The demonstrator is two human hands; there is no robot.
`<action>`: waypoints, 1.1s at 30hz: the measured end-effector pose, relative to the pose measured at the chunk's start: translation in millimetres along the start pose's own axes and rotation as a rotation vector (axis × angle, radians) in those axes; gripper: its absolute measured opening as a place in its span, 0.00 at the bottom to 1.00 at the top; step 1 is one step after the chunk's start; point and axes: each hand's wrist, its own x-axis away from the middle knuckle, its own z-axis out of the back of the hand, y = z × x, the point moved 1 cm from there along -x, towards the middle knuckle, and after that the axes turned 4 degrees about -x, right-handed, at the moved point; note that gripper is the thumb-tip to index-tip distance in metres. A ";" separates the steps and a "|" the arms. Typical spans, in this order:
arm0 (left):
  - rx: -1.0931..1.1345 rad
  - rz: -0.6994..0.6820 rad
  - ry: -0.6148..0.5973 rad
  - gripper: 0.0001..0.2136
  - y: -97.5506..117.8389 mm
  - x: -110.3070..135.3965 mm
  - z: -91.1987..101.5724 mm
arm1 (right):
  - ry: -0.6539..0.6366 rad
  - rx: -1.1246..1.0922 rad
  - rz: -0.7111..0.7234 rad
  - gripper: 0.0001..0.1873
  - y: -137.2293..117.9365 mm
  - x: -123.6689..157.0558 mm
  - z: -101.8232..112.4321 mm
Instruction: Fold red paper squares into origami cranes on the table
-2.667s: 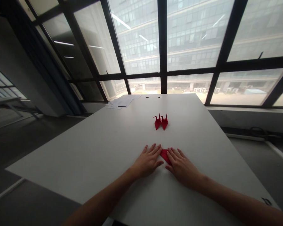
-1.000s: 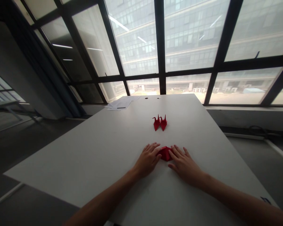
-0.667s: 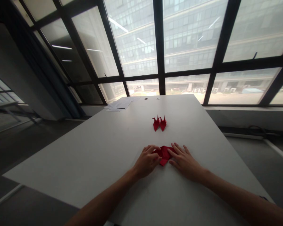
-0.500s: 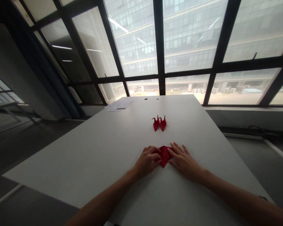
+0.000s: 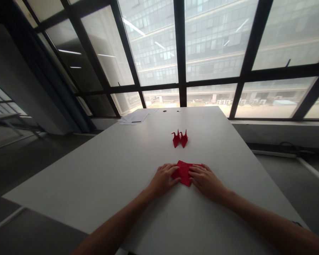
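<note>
Fingers (image 5: 172, 169) of both hands press flat on a sheet of red paper (image 5: 183, 173), pinning rather than gripping it, on a wide white desk (image 5: 95, 177) before tall windows (image 5: 149, 42). From largest to smallest: the desk, then the left hand (image 5: 163, 179) and right hand (image 5: 206, 180) flanking the partly folded sheet near the desk's front edge, then two finished red paper cranes (image 5: 180, 138) standing side by side farther back, with loose white papers (image 5: 135, 117) at the far left corner. Such paper looks light, thin and easily creased or torn; its edges and corners seem the safest holds. No containers are visible.
</note>
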 end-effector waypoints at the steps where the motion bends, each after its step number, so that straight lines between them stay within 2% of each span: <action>1: 0.005 -0.001 0.001 0.17 -0.6 -0.3 0.6 | -0.006 -0.006 -0.009 0.18 4.0 -1.0 -0.2; 4: 0.017 -0.008 -0.001 0.14 -2.6 -0.9 1.6 | -0.010 -0.031 -0.043 0.19 12.7 -3.7 0.0; 9: 0.026 -0.041 -0.007 0.15 -5.8 -1.1 2.8 | -0.006 -0.040 -0.067 0.18 11.7 -3.9 1.7; 13: 0.047 -0.054 -0.013 0.13 -8.6 -1.3 4.4 | -0.024 -0.008 -0.047 0.25 6.9 -2.1 2.4; 19: 0.044 -0.091 -0.007 0.08 -9.6 -2.6 6.1 | -0.003 0.001 -0.037 0.15 6.2 -2.7 1.0; 27: -0.050 -0.182 -0.021 0.06 3.5 -1.5 15.1 | 0.019 0.021 -0.076 0.20 5.0 -0.3 -4.8; 33: -0.070 -0.235 0.010 0.06 19.4 -1.2 12.5 | 0.069 0.081 -0.058 0.23 -4.2 -0.2 -4.5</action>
